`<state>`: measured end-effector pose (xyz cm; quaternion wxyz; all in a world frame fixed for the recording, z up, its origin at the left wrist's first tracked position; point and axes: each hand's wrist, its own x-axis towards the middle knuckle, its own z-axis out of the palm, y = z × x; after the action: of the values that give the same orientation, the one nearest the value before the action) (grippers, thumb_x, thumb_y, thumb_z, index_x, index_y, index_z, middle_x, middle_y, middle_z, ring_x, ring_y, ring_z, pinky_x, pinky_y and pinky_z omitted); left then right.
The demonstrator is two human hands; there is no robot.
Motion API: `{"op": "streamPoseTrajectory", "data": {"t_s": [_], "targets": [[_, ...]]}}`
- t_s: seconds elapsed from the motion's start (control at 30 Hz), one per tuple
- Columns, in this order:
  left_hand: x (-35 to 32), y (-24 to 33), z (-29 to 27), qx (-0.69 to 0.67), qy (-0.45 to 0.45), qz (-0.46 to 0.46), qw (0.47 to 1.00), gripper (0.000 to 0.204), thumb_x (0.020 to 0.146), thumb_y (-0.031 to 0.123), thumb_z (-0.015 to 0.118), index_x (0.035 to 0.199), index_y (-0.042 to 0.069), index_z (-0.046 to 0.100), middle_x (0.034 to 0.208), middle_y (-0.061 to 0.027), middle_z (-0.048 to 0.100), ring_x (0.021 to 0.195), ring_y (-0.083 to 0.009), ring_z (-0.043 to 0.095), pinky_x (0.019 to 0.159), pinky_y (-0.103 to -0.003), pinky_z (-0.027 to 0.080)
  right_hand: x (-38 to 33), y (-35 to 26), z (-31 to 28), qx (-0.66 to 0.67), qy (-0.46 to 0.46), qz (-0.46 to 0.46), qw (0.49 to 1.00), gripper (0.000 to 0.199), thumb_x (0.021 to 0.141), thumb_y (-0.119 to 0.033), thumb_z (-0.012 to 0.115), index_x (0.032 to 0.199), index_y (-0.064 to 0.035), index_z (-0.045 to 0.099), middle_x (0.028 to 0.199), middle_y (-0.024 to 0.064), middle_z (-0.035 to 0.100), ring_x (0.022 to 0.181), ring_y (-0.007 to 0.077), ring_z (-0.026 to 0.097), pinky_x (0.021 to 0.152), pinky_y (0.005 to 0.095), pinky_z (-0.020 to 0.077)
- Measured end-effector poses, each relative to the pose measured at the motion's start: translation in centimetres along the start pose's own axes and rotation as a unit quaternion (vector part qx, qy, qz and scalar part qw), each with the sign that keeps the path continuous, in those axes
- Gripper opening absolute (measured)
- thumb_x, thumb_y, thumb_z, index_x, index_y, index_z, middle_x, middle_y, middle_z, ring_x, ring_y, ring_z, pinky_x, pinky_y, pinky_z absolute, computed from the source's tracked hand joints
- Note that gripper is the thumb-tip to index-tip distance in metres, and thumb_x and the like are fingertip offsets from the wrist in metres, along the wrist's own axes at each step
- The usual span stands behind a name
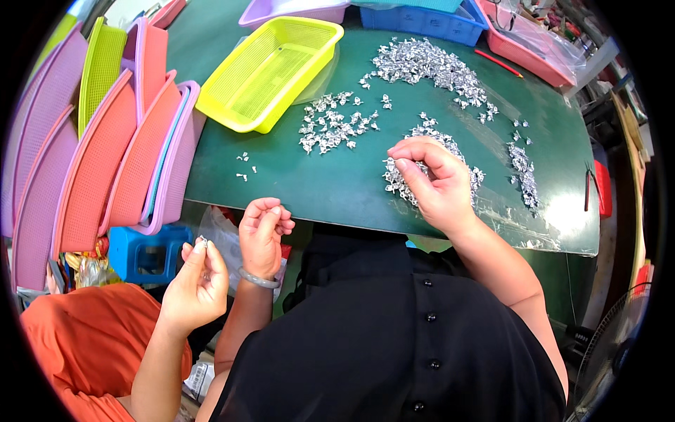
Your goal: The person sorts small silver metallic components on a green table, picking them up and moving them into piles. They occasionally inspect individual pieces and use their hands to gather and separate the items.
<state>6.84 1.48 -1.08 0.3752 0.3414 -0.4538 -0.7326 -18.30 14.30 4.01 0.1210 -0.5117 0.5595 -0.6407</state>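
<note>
My left hand [261, 243], with a grey bangle [257, 278] at its wrist, is raised just off the table's near edge. Its thumb and fingers are pinched together; whatever lies between them is too small to make out. Over a pile of small silvery metal parts [398, 181] hovers my right hand [441, 181], thumb and forefinger closed in a pinch, hiding part of the pile. I cannot tell what, if anything, is in that pinch. Other heaps of the same parts lie ahead: a middle one [330, 125], a large far one [429, 65] and a narrow right one [522, 172].
A yellow-green basket [238, 125] stands on the green table [309, 190]. Stacked baskets [98, 162] crowd the left. Beside me a co-worker's hand [193, 288] pinches a small silvery part. Tweezers [588, 186] lie at right, a red pen [498, 63] farther back near a blue bin [422, 24].
</note>
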Motion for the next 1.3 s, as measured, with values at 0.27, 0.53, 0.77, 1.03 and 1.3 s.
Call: {"op": "streamPoseTrajectory", "data": {"t_s": [0.27, 0.53, 0.77, 1.03, 1.3], "targets": [[-0.5, -0.9, 0.6, 0.106, -0.004, 0.06, 0.993, 0.012, 0.092, 0.001, 0.054, 0.103, 0.001, 0.056, 0.086, -0.0059, 0.063, 0.07, -0.0115, 0.061, 0.064, -0.022, 0.049, -1.0, 0.1, -1.7, -0.057, 0.005, -0.037, 0.998, 0.007, 0.082, 0.003, 0.064, 0.089, 0.0007, 0.063, 0.092, 0.0106, 0.065, 0.084, 0.0208, 0.063, 0.074, 0.03, 0.0501], [-1.3, -2.8, 1.1, 0.282, -0.034, 0.163, 0.945, 0.02, 0.09, -0.002, 0.053, 0.109, 0.001, 0.056, 0.095, -0.0038, 0.057, 0.077, -0.0102, 0.059, 0.068, -0.022, 0.048, -5.5, 1.6, -14.6, -0.294, 0.137, 0.006, 0.946, 0.009, 0.082, 0.004, 0.061, 0.091, 0.0, 0.064, 0.092, 0.0104, 0.066, 0.088, 0.0203, 0.064, 0.08, 0.0293, 0.0492], [-2.2, -2.3, 3.9, 0.508, -0.074, 0.387, 0.766, 0.019, 0.076, -0.007, 0.06, 0.094, 0.0, 0.065, 0.092, -0.0125, 0.059, 0.078, -0.0257, 0.057, 0.069, -0.032, 0.048, -10.6, 2.1, -24.8, -0.395, 0.284, 0.065, 0.871, 0.006, 0.085, 0.001, 0.06, 0.091, 0.0015, 0.063, 0.093, 0.0089, 0.066, 0.087, 0.0173, 0.062, 0.08, 0.0279, 0.0483], [-1.2, -2.9, 8.3, 0.521, -0.143, 0.455, 0.708, 0.022, 0.074, -0.006, 0.062, 0.095, -0.001, 0.065, 0.101, -0.0151, 0.059, 0.097, -0.0346, 0.056, 0.087, -0.04, 0.047, -12.6, 2.4, -26.2, -0.423, 0.279, 0.12, 0.854, 0.006, 0.083, 0.0, 0.062, 0.089, 0.0001, 0.063, 0.095, 0.0094, 0.065, 0.084, 0.0188, 0.062, 0.076, 0.0286, 0.0485], [-0.2, -3.4, 10.5, 0.558, -0.157, 0.458, 0.674, 0.026, 0.074, -0.002, 0.062, 0.099, 0.001, 0.065, 0.108, -0.0162, 0.057, 0.107, -0.0372, 0.054, 0.093, -0.044, 0.044, -12.1, 2.7, -25.7, -0.472, 0.242, 0.103, 0.841, 0.01, 0.082, 0.0, 0.061, 0.092, -0.0011, 0.063, 0.102, 0.0116, 0.064, 0.096, 0.0274, 0.06, 0.083, 0.0345, 0.0483]]}}
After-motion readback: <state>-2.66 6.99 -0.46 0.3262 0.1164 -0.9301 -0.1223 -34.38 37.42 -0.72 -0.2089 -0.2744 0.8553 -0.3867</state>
